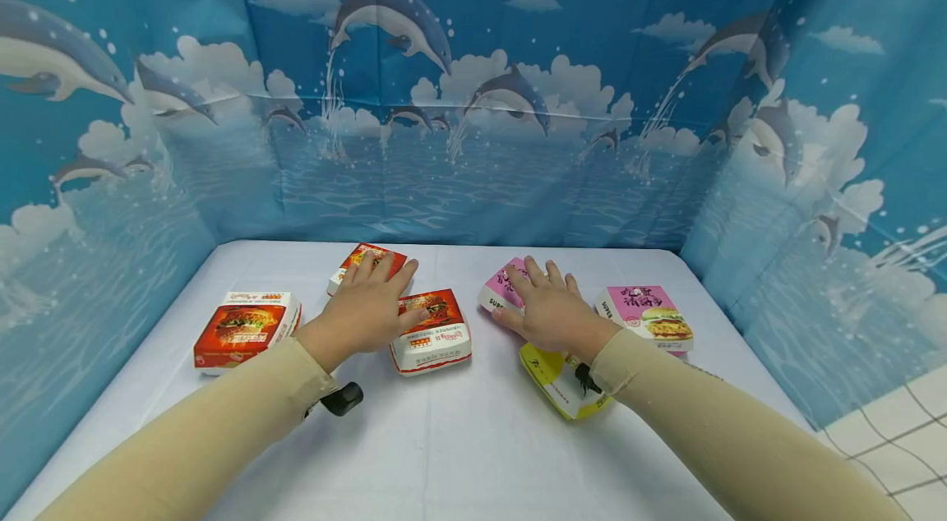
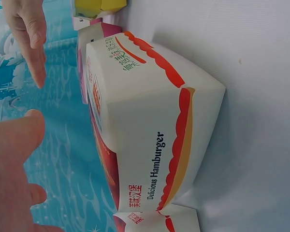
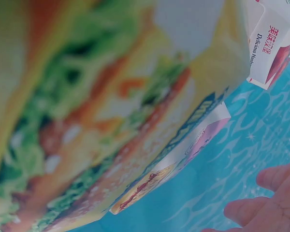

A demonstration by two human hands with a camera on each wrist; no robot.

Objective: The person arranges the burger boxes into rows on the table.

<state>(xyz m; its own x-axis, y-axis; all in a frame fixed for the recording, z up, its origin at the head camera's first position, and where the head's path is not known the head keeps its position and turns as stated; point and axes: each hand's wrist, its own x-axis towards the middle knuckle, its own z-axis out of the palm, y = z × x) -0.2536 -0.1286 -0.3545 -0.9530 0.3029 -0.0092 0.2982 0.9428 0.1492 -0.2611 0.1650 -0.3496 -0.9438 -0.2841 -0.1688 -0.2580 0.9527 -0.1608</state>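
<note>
My left hand [image 1: 366,307] is spread with straight fingers above the table, between two red-and-white hamburger boxes. One red box [image 1: 432,320] sits just right of its thumb; another red box [image 1: 355,260] lies partly hidden behind its fingers. In the left wrist view the nearer hamburger box [image 2: 154,121] stands apart from the hand. My right hand [image 1: 555,311], fingers also spread, hovers over a pink box [image 1: 503,287] and a yellow-and-white box [image 1: 558,389], covering parts of both. The yellow box [image 3: 111,121] fills much of the right wrist view. Neither hand holds anything.
A third red hamburger box [image 1: 247,328] lies at the left of the white-covered table [image 1: 459,455]. Another pink box [image 1: 647,315] lies at the right, near my forearm. A blue dolphin curtain [image 1: 459,159] encloses the back and sides.
</note>
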